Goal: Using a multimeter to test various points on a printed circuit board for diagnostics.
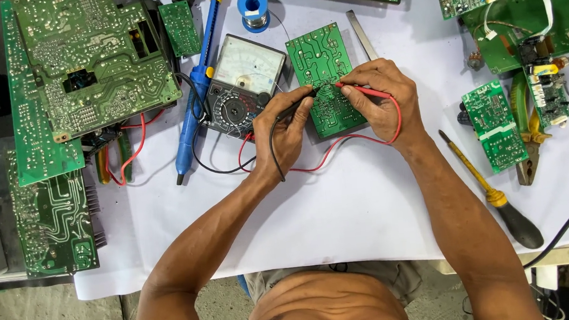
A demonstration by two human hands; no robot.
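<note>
so we're at a workbench covered in a white sheet point(342, 209), grey concrete floor showing underneath, and boards lying all over it. the one we're on is the small green circuit board point(324, 75), solder side up, sitting in the middle of the sheet just right of the analog multimeter point(244, 82).

our left hand point(285, 129) has its fingers pinched shut on the black probe point(297, 105), tip down on the board near its middle. our right hand point(381, 98) is clamped the same way on the red probe point(360, 90), its tip touching the board right beside the black one. both leads loop back across the sheet toward the meter.

what we reckon matters here: keep each tip on one solder pad only, since the tips sit so close that a slip could bridge them. resting the heels of both hands on the board or sheet, like we do now, seems the way to stay steady. the meter face needs to stay readable, and from here the needle is too small to tell.

other clutter: a blue soldering iron point(193, 113) left of the meter, a solder spool point(253, 8) above it, a yellow-handled screwdriver point(490, 188) and pliers point(526, 141) off to the right, well apart from the probes.
</note>
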